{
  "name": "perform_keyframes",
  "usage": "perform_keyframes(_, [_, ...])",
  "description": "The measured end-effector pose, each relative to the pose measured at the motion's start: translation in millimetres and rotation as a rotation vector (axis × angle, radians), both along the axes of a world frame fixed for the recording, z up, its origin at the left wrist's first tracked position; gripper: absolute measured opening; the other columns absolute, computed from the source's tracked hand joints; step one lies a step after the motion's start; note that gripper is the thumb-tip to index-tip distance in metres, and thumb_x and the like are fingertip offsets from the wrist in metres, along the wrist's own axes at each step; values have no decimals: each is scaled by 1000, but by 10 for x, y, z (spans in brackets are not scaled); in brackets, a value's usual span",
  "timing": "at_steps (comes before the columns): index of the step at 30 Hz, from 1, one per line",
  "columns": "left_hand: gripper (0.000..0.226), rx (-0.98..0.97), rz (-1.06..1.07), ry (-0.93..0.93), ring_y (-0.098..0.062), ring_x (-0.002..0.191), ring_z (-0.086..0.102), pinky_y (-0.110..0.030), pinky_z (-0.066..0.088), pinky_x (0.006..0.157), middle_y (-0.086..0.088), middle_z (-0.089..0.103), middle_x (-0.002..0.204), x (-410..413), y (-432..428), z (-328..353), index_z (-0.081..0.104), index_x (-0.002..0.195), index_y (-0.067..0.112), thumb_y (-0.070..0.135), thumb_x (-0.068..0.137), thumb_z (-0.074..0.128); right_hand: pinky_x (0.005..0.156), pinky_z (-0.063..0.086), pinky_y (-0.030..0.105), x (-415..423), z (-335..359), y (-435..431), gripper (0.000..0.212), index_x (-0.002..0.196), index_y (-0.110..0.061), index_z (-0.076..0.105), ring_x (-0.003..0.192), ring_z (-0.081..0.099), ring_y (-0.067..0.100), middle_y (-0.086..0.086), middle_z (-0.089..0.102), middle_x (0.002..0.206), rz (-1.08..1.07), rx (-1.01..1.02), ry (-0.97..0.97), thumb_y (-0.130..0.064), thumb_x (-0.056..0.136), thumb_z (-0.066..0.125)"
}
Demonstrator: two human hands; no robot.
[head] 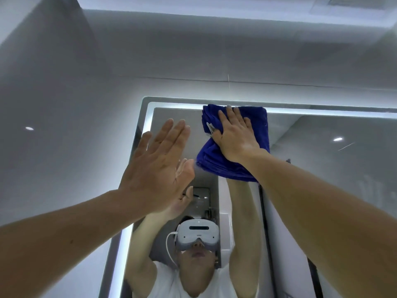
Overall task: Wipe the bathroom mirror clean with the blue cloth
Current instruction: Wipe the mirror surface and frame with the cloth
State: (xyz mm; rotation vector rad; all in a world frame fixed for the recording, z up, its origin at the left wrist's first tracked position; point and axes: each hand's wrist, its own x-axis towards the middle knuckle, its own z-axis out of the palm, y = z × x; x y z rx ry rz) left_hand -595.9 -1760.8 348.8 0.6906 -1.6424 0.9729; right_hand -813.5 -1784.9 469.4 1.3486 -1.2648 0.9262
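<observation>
overhead, the right hand (234, 136) presses the blue cloth (256, 127) flat against the bathroom mirror (322, 160). the cloth sits at the glass's upper edge, touching the lit border (322, 111). grip of this hand: fingers laid straight over the folded cloth, thumb along its left side, pressing rather than pinching. the left hand (159, 164) is raised just left of the cloth, near the mirror's upper left corner. its grip is flat and empty, fingers straight and close together. whether its palm touches the glass cannot be told.

risks, as judged. the cloth is held by pressure alone, so a lighter push or a fast stroke could let it slide out and drop. its lower folds bunch loosely below the wrist and may trail, leaving streaks. a bare left palm set on the glass would leave prints. the arms reach high, so pressure probably weakens along the top strip.

edges and room. upward there is none: the border and the grey wall (64, 104) begin directly above the cloth. leftward a stroke meets the left hand, then the corner. rightward and downward the glass runs open to the edge of view.
</observation>
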Motion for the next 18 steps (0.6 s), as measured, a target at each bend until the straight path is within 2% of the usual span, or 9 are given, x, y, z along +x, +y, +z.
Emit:
perform_keyframes(5, [70,-48,-20,-1,0,143,-26,-32,-13,120,13,-18,161,-169,60,194,-8,154,26,53,92,7,120,-2,44,46,357,55,63,157,-18,3,151,-10,23,6,-7,165,0,43,-33,-46,103,18])
perform_keyframes(10, [70,-74,-74,4,5,139,-30,-25,-21,116,21,-23,152,-324,100,291,-6,155,29,53,90,8,120,0,47,82,697,119,68,157,-16,6,151,-6,25,8,-1,165,-24,68,-85,-54,102,15])
perform_keyframes(15, [71,-96,-66,-4,7,138,-32,-24,-23,114,22,-25,151,-273,68,255,-13,150,32,59,85,-3,120,-3,44,56,557,-12,66,157,-16,4,151,-7,25,8,-3,165,6,-41,-82,-51,102,14])
perform_keyframes(18, [76,-94,-71,18,8,138,-30,-20,-24,112,21,-21,153,-206,55,280,-4,154,28,59,85,-1,120,-3,42,18,382,-14,65,157,-17,4,152,-6,24,7,-3,165,10,-47,-32,-50,102,16])
